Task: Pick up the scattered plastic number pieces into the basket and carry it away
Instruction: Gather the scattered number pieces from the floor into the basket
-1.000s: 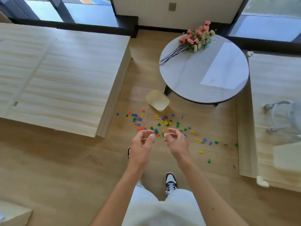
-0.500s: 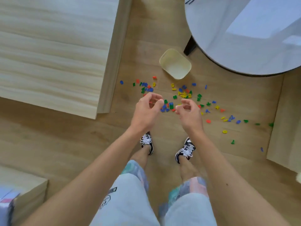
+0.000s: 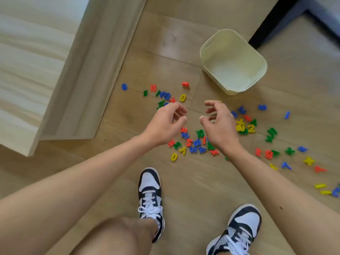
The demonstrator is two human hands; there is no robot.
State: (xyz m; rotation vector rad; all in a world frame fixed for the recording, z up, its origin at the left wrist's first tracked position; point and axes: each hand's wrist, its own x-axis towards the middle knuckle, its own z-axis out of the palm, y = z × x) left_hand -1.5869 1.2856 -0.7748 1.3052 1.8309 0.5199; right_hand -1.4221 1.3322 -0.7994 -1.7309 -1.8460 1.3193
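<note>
Hovering over the floor [image 3: 185, 192], the left hand [image 3: 165, 124] and the right hand [image 3: 219, 126] are showing loose, empty grips above the number pieces [image 3: 193, 142] lying scattered beside the empty basket [image 3: 202, 57]; a hasty scoop could be flicking pieces farther off.

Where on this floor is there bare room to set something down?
Bare floor lies between the wooden platform and the basket, and between the shoes and the number pieces. Crowded under the left hand and right hand, and farther right.
</note>
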